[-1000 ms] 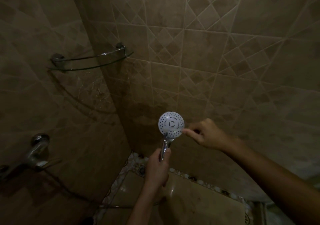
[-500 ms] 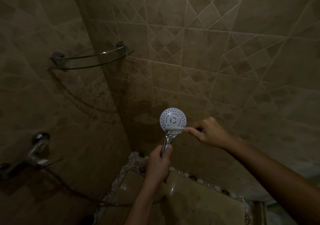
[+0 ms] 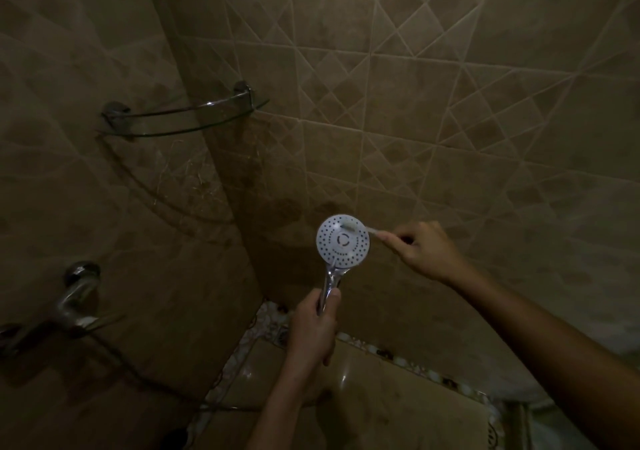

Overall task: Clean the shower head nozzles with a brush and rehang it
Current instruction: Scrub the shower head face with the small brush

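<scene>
A round white shower head (image 3: 343, 242) with dark nozzle holes faces me on a chrome handle, in the shower's corner. My left hand (image 3: 313, 332) grips that handle from below and holds it upright. My right hand (image 3: 424, 250) pinches the thin handle of a pale brush (image 3: 360, 226). The brush's head lies across the upper part of the nozzle face. The hose runs from below my left hand down and away to the left.
A glass corner shelf (image 3: 183, 117) is fixed to the walls at the upper left. A chrome tap (image 3: 74, 297) juts from the left wall, low down. Tiled walls close in on both sides. Below lies a tiled floor with a pebble border (image 3: 381, 352).
The brush head has moved from the lower edge of the nozzle face up to its upper part. My right hand rose with it. The shower head shifted slightly up.
</scene>
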Action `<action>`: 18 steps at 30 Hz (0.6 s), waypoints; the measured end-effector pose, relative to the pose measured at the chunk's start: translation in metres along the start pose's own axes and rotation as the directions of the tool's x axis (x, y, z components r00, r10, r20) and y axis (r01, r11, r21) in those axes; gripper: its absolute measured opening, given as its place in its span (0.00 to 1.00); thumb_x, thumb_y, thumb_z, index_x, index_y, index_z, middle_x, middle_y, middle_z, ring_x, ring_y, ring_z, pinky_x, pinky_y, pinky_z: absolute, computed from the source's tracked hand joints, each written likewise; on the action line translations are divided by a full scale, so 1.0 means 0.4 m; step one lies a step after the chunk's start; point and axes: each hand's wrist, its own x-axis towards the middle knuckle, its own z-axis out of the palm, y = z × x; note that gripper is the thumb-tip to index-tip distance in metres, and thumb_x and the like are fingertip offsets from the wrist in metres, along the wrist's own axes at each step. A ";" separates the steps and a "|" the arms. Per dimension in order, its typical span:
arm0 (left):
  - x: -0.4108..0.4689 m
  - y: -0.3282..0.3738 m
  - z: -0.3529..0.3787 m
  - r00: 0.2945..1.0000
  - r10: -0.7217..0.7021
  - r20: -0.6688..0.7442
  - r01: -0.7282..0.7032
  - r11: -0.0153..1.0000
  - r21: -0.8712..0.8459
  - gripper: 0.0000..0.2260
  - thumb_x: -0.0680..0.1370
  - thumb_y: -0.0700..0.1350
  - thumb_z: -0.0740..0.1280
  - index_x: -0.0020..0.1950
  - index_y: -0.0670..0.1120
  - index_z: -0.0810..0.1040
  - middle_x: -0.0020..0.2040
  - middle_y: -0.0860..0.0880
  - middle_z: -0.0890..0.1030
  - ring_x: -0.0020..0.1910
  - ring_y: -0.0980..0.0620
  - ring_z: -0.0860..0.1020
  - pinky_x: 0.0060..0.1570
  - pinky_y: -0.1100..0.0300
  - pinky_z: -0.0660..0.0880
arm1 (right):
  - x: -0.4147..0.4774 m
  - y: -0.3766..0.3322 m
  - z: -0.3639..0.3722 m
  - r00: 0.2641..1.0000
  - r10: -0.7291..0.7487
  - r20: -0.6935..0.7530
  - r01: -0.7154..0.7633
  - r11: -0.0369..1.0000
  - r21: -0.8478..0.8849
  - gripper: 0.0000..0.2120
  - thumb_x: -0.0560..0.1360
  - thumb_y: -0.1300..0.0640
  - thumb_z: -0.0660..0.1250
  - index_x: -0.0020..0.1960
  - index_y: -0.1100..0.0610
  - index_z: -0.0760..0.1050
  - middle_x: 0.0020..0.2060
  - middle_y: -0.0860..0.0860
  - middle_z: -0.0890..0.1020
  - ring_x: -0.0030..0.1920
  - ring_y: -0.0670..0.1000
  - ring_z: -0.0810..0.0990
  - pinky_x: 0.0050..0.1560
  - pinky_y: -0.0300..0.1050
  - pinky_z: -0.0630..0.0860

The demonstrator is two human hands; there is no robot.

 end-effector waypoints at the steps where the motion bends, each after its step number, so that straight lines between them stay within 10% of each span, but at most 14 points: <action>1: 0.001 0.003 0.000 1.000 0.006 -0.004 -0.006 1.000 0.012 0.15 0.82 0.50 0.64 0.36 0.49 0.70 0.28 0.51 0.69 0.24 0.55 0.68 0.24 0.60 0.66 | -0.012 -0.009 -0.001 0.993 -0.064 0.098 0.063 0.998 0.010 0.24 0.79 0.40 0.63 0.31 0.53 0.77 0.23 0.53 0.75 0.23 0.50 0.70 0.27 0.42 0.67; 4: 0.010 0.015 -0.002 0.999 0.024 -0.033 -0.022 0.998 0.051 0.15 0.82 0.49 0.64 0.36 0.48 0.71 0.30 0.49 0.72 0.29 0.54 0.71 0.30 0.58 0.67 | -0.028 -0.019 0.007 0.959 -0.157 0.237 0.177 0.982 -0.066 0.20 0.80 0.40 0.62 0.32 0.47 0.76 0.23 0.47 0.73 0.24 0.47 0.71 0.26 0.38 0.65; 9: 0.011 0.017 -0.004 1.000 0.001 -0.007 -0.001 1.000 0.019 0.15 0.82 0.49 0.63 0.37 0.47 0.70 0.30 0.47 0.71 0.24 0.55 0.68 0.24 0.60 0.66 | 0.013 -0.007 -0.020 0.988 0.013 -0.154 -0.030 0.994 -0.107 0.21 0.81 0.45 0.64 0.31 0.50 0.76 0.21 0.48 0.73 0.20 0.45 0.67 0.26 0.44 0.67; 15: 0.006 0.019 0.007 1.000 0.001 -0.007 -0.001 1.000 -0.007 0.15 0.82 0.49 0.64 0.36 0.48 0.70 0.28 0.48 0.71 0.21 0.57 0.67 0.20 0.64 0.63 | -0.032 -0.002 0.002 0.958 -0.169 0.230 0.191 0.979 -0.076 0.20 0.81 0.42 0.63 0.34 0.50 0.77 0.24 0.49 0.75 0.24 0.49 0.72 0.25 0.38 0.67; 18: 0.005 0.026 0.008 1.000 0.016 -0.003 -0.016 1.000 -0.013 0.15 0.82 0.48 0.64 0.36 0.47 0.70 0.29 0.47 0.71 0.22 0.57 0.67 0.22 0.65 0.64 | -0.006 0.006 -0.018 1.000 0.025 0.004 -0.025 0.998 -0.051 0.21 0.81 0.42 0.62 0.35 0.54 0.79 0.23 0.49 0.75 0.21 0.45 0.69 0.24 0.38 0.67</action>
